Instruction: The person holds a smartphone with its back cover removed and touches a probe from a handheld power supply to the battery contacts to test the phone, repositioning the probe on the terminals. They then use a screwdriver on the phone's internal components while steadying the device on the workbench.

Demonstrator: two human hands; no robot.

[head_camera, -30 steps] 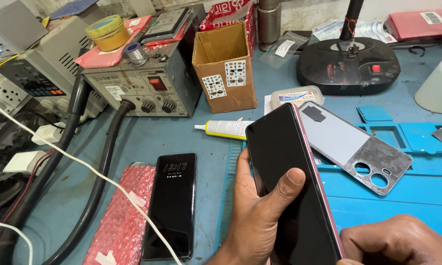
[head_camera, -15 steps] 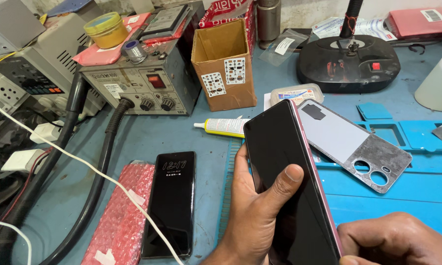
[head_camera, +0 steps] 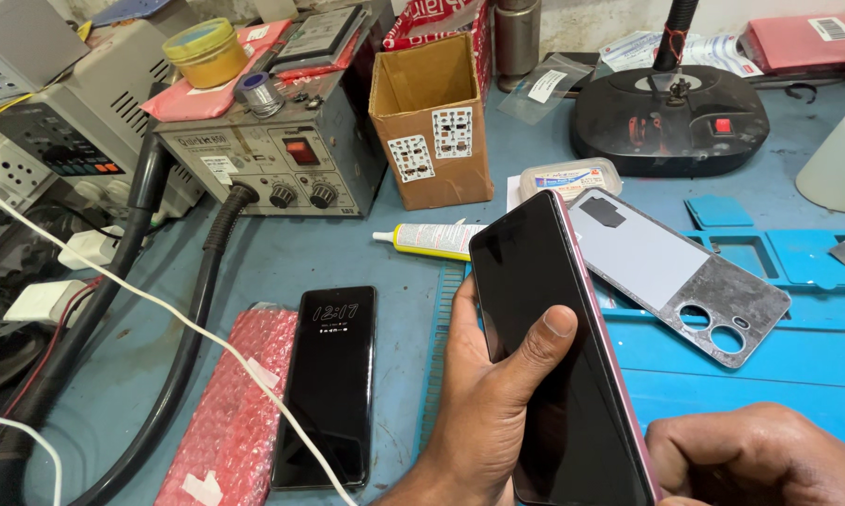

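My left hand (head_camera: 483, 403) grips a black-screened phone with a pink edge (head_camera: 553, 319), held tilted above the bench, my thumb lying across the glass. My right hand (head_camera: 755, 454) rests at the phone's lower right edge with its fingers curled; whether it grasps the phone is hidden. Just behind the phone, a detached back cover with camera holes (head_camera: 675, 272) lies face down on the blue work mat (head_camera: 797, 347). A second black phone (head_camera: 329, 384) with a lit screen lies flat to the left, partly on red bubble wrap (head_camera: 230, 422).
A glue tube (head_camera: 432, 239) lies behind the held phone. An open cardboard box (head_camera: 432, 117), a grey rework station (head_camera: 272, 155) with black hoses (head_camera: 193, 328), a black round lamp base (head_camera: 671, 117) and a white cable (head_camera: 160, 309) crowd the blue bench.
The held phone has shifted slightly left and up in view with my left hand. The other things stay where they were.
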